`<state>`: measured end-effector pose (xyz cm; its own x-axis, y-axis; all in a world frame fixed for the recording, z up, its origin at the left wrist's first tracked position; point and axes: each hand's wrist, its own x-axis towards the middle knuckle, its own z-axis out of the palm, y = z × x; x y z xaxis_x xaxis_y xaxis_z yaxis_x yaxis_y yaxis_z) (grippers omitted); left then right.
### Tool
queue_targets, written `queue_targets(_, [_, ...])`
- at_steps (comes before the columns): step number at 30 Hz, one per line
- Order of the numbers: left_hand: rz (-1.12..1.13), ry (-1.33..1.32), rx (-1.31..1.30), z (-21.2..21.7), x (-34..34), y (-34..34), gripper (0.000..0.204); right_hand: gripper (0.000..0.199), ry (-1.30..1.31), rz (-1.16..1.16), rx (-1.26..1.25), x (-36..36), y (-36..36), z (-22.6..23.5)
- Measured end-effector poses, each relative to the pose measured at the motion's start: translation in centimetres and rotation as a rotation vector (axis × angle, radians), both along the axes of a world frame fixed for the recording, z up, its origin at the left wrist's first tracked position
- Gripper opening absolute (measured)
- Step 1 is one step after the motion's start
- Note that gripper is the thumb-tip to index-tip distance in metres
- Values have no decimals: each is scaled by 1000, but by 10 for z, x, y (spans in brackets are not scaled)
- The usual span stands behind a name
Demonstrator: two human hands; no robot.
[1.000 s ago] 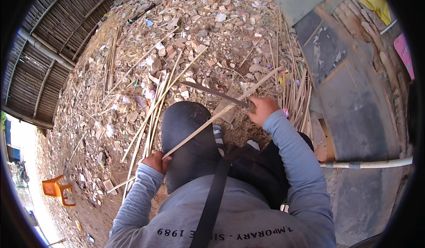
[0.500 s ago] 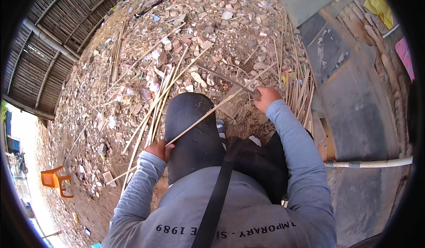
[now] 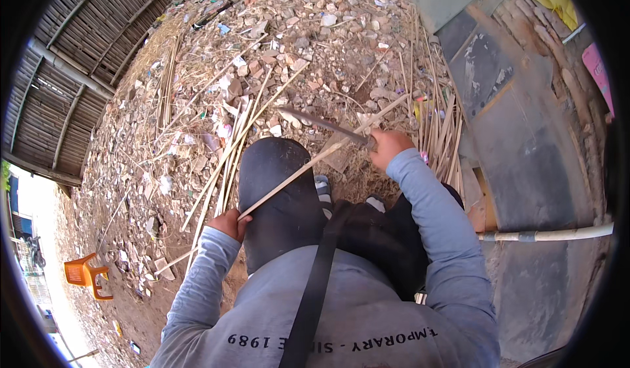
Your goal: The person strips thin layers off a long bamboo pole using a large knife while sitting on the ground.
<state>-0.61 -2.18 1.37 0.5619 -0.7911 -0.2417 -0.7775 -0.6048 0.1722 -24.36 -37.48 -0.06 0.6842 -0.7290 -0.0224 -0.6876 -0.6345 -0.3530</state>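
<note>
Rubble ground (image 3: 197,138); hands hold strip (image 3: 295,174), knife (image 3: 321,124).

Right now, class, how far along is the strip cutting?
Done: thin strips lie on the ground by the knee. In hand: the left hand holds one strip while the right hand works a knife on it. Left: a pile of sticks beside the wall.

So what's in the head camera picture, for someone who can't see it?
A person's right hand holds a long grey metal blade against a thin pale bamboo strip, whose other end the left hand grips beside a dark-trousered knee. More bamboo strips lie on rubble-strewn ground.
</note>
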Motion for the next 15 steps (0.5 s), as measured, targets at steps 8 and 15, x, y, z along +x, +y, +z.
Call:
queue_targets(8, [-24,-4,-49,-7,2,0,38,33,32,-58,0,-3,-7,-4])
queue_targets(15, [-21,-63,-15,-10,-3,-11,39,40,31,-166,106,-15,-25,-2])
